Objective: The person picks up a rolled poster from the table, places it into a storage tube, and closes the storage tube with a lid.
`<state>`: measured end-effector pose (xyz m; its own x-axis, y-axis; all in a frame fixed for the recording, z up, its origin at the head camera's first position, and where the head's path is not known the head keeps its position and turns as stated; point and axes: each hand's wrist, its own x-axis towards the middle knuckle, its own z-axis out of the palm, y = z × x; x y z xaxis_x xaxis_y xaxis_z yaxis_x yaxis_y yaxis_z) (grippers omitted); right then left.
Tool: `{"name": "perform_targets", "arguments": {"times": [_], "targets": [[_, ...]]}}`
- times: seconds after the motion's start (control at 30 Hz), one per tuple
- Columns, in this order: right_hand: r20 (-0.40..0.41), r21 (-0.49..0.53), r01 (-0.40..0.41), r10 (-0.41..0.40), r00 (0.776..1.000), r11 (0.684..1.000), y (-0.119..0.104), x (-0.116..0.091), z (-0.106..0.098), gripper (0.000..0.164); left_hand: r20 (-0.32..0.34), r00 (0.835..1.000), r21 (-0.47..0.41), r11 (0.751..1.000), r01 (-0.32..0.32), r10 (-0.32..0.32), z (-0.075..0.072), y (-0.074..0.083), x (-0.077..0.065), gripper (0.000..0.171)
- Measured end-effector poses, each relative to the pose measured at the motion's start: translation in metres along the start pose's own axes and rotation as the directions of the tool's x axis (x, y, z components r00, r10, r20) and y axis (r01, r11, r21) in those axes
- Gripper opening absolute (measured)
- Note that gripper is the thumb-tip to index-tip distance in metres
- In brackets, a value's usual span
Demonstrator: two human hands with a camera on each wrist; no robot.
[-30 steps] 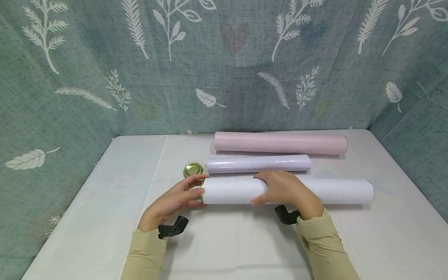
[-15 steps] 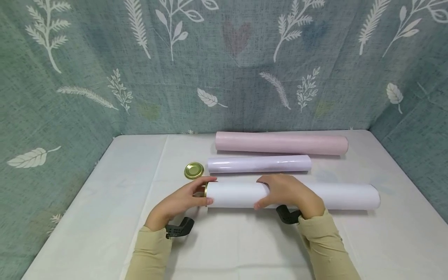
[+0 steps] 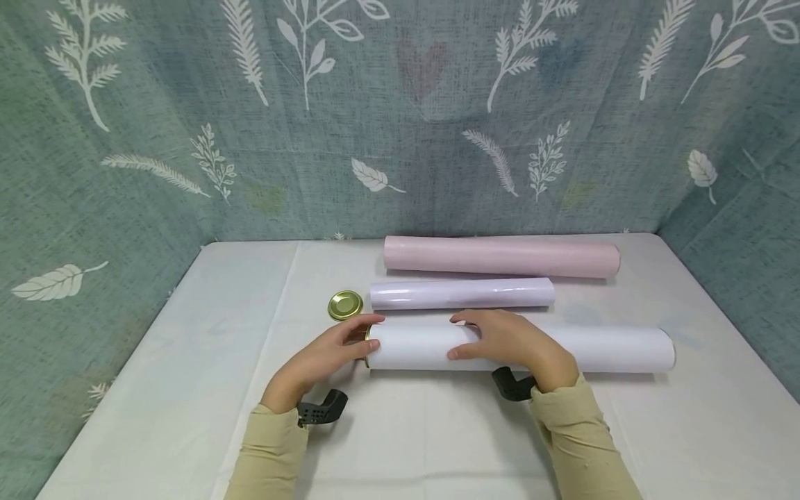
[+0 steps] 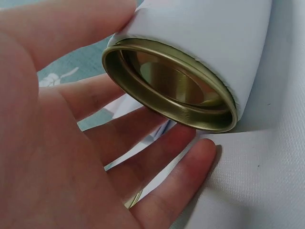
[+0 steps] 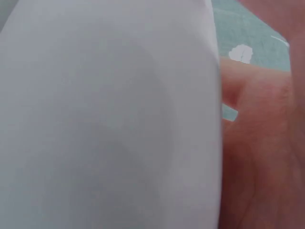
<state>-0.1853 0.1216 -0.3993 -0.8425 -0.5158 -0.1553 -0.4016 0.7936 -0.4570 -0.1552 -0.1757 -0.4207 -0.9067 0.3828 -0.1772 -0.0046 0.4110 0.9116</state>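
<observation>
A long white paper tube (image 3: 412,347) lies crosswise on the table, a gold metal cap (image 4: 178,88) set into its left end. My left hand (image 3: 321,357) holds that end, thumb on the near side and fingers reaching round the far side of the rim. In the left wrist view those fingers (image 4: 143,129) are spread behind the cap's edge. Around the middle of the tube, my right hand (image 3: 515,344) grips from above, thumb in front and fingers over the far side. The tube (image 5: 109,114) fills most of the right wrist view, which hides part of this hand.
Behind the white tube lie a shorter glossy lilac roll (image 3: 462,294) and, farther back, a long pink roll (image 3: 500,256). A round gold lid (image 3: 345,305) rests left of the lilac roll. Patterned green cloth (image 3: 431,139) stands along the table's back and sides.
The white tube has shifted slightly right and toward me, and my left hand has moved right with it. My right thumb and fingertips have shifted a little on the tube.
</observation>
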Motion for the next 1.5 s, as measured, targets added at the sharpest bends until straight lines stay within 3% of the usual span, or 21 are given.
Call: {"name": "perform_targets", "arguments": {"times": [0.13, 0.3, 0.5, 0.7, 0.83, 0.93, 1.03, 1.1, 1.2, 1.3, 1.4, 1.5], "targets": [[-0.017, 0.043, 0.006, -0.006, 1.0, 0.999, 0.002, 0.0, -0.001, 0.066, -0.007, 1.0, -0.052, 0.999, 0.0, 0.0, 0.001, 0.008, -0.002, 0.052], [-0.023, 0.101, 0.014, -0.012, 1.0, 0.995, 0.005, 0.001, -0.004, 0.062, -0.085, 0.995, -0.108, 0.994, 0.034, -0.044, -0.001, -0.006, 0.009, 0.051], [-0.018, 0.122, 0.036, -0.034, 0.999, 0.992, 0.006, -0.001, -0.006, 0.059, -0.201, 0.978, -0.158, 0.987, 0.016, -0.048, -0.001, -0.019, 0.017, 0.042], [-0.08, 0.125, 0.078, -0.068, 0.994, 0.989, 0.007, -0.004, -0.011, 0.055, -0.258, 0.965, -0.15, 0.989, 0.012, -0.051, -0.001, -0.01, 0.016, 0.038], [-0.135, 0.113, 0.123, -0.107, 0.985, 0.986, 0.01, -0.005, -0.013, 0.05, -0.337, 0.94, -0.136, 0.991, -0.004, -0.043, -0.003, -0.016, 0.019, 0.038], [-0.263, 0.115, 0.179, -0.144, 0.954, 0.977, 0.012, -0.007, -0.016, 0.04, -0.415, 0.91, -0.124, 0.991, -0.052, -0.005, -0.002, -0.02, 0.021, 0.04], [-0.432, 0.116, 0.242, -0.17, 0.886, 0.963, 0.013, -0.01, -0.019, 0.031, -0.469, 0.883, -0.148, 0.985, -0.092, 0.012, 0.001, -0.018, 0.022, 0.039], [-0.517, 0.127, 0.28, -0.177, 0.837, 0.952, 0.012, -0.012, -0.021, 0.03, -0.479, 0.878, -0.184, 0.979, -0.089, -0.01, 0.004, -0.018, 0.022, 0.04], [-0.576, 0.158, 0.324, -0.179, 0.798, 0.933, 0.009, -0.013, -0.024, 0.031, -0.455, 0.887, -0.273, 0.96, -0.059, -0.075, 0.008, -0.018, 0.021, 0.041], [-0.555, 0.238, 0.343, -0.163, 0.816, 0.909, 0.001, -0.016, -0.033, 0.03, -0.396, 0.913, -0.333, 0.942, -0.037, -0.104, 0.011, -0.02, 0.023, 0.045], [-0.49, 0.334, 0.349, -0.154, 0.858, 0.875, -0.012, -0.016, -0.049, 0.029, -0.337, 0.938, -0.346, 0.937, -0.045, -0.08, 0.011, -0.021, 0.027, 0.051], [-0.41, 0.388, 0.329, -0.159, 0.898, 0.861, -0.015, -0.009, -0.067, 0.03, -0.301, 0.951, -0.366, 0.93, -0.047, -0.07, 0.014, -0.023, 0.033, 0.054]]}}
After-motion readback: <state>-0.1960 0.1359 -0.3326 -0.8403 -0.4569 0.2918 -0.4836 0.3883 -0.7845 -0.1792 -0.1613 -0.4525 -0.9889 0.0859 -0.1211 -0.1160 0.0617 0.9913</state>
